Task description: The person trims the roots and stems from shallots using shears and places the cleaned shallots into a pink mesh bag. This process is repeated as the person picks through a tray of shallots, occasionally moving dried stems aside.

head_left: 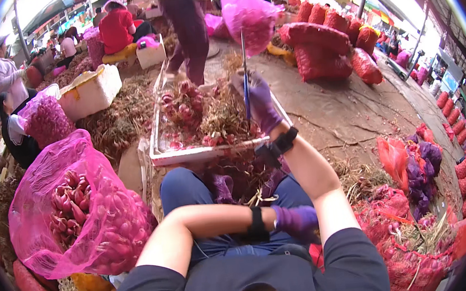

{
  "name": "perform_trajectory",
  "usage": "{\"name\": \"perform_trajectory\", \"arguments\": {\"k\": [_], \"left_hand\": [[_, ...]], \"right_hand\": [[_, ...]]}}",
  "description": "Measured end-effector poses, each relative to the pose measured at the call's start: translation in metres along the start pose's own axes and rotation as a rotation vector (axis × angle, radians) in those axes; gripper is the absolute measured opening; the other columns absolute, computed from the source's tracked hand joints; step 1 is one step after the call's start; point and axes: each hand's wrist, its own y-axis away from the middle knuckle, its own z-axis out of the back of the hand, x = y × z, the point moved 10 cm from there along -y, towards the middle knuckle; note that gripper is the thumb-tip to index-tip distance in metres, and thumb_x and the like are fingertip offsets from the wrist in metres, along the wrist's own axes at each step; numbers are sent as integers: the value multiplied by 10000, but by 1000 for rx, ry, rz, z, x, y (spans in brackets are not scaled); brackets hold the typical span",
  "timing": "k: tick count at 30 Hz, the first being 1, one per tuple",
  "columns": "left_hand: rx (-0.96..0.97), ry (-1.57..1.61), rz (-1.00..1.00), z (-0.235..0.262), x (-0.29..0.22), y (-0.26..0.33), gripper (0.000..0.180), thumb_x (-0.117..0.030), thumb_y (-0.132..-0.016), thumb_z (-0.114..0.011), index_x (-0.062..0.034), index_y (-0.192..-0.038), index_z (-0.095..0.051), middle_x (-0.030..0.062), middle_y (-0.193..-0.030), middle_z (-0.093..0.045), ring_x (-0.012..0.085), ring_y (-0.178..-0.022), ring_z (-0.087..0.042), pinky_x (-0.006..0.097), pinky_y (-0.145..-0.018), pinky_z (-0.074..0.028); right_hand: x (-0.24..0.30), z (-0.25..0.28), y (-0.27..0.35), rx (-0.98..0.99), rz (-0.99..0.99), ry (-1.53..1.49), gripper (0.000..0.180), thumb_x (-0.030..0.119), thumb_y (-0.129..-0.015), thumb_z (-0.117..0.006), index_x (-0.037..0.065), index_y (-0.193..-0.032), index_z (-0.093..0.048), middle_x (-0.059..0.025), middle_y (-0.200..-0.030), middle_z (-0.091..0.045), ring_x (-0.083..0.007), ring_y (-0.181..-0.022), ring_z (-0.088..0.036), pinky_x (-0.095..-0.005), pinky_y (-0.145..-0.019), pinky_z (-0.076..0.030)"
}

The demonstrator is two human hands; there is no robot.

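My right hand [261, 102], in a purple glove, is raised over the white tray [211, 154]. It is closed on a long, thin blue-handled tool [247, 96] with a narrow pointed end upward; I cannot make out whether it is a knife or scissors. Red shallots [183, 106] and dry stalks [223, 118] lie in the tray. My left hand [297, 220], also purple-gloved, reaches across my lap to the right. Its fingers are smeared by motion, so what it holds, if anything, cannot be seen.
A pink mesh bag [121, 212] of shallots stands open at my left. Red mesh sacks [399, 241] with stalks lie at my right. Beyond the tray a person [191, 31] stands beside a full pink bag [249, 17]. A white foam box [90, 94] is at the far left.
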Motion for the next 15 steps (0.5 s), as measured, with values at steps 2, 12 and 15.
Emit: {"name": "perform_trajectory", "arguments": {"k": [2, 12, 15], "left_hand": [[31, -35, 340, 26, 37, 10, 467, -329, -796, -689, -95, -1190, -599, 191, -1148, -610, 352, -1065, -580, 401, -905, -469], [-167, 286, 835, 184, 64, 119, 309, -233, -947, -576, -43, -1188, -612, 70, -1100, -654, 141, -1025, -586, 292, -918, -460], [-482, 204, 937, 256, 51, 168, 297, -202, -926, -577, -61, -1184, -620, 101, -1171, -621, 173, -1057, -592, 289, -906, -466]], "right_hand": [[-6, 19, -25, 39, -3, 83, 300, 203, -853, -702, 20, -1039, -553, -59, -831, -619, -117, -672, -605, -210, -567, -478], [46, 76, -37, -134, 146, -183, 369, 346, -913, -618, 51, -1109, -516, -146, -923, -673, -204, -785, -675, -305, -697, -545], [-3, 86, -30, -73, 26, -311, 397, 386, -923, -587, 50, -1123, -517, -165, -935, -670, -224, -803, -677, -304, -700, -537]]}}
